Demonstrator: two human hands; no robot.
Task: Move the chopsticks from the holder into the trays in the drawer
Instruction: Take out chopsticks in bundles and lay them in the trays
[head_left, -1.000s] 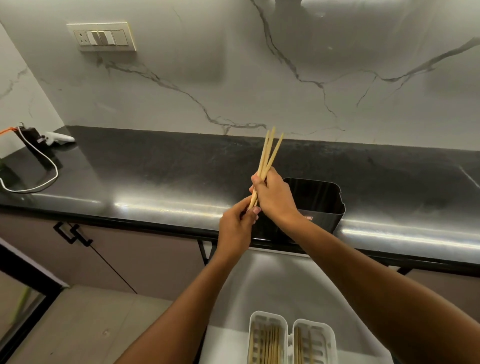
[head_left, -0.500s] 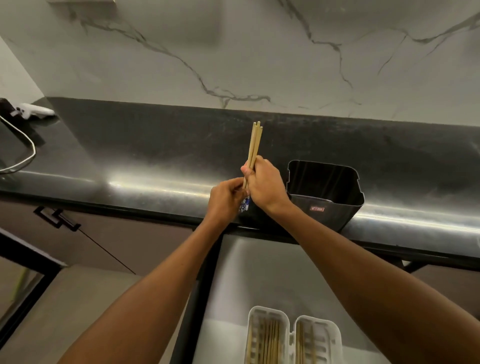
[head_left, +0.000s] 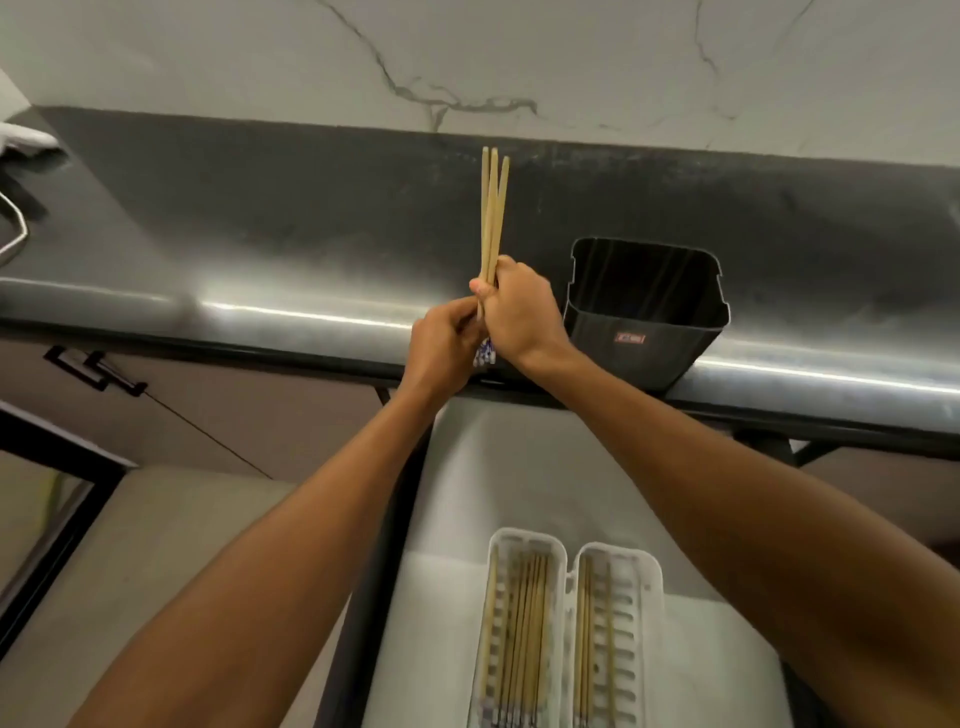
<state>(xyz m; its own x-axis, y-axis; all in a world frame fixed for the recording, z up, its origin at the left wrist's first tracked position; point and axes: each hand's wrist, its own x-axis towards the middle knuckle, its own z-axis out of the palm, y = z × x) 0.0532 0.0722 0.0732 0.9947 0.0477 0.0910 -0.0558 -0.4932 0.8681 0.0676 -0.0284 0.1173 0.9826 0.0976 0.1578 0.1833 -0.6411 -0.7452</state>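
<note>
A small bundle of pale wooden chopsticks (head_left: 492, 208) stands nearly upright above the counter's front edge, blue-patterned ends poking out below. My right hand (head_left: 519, 312) is shut around the bundle's lower part. My left hand (head_left: 445, 347) touches it from the left and pinches the lower ends. The black holder (head_left: 644, 332) sits on the counter just right of my hands and looks empty inside. Below, two white slotted trays lie side by side in the open drawer: the left tray (head_left: 501, 551) holds several chopsticks, the right tray (head_left: 647, 577) holds a few.
The dark counter (head_left: 260, 218) runs across, with a marble wall behind. A white cable (head_left: 15, 234) and a white object (head_left: 26, 140) lie at the far left. Cabinet handles (head_left: 93, 369) sit below the counter on the left. The drawer's white lining (head_left: 519, 467) surrounds the trays.
The chopsticks have gone from tilted right to nearly upright, and both hands have closed together on their lower ends. My head has tipped down, so more of the trays shows.
</note>
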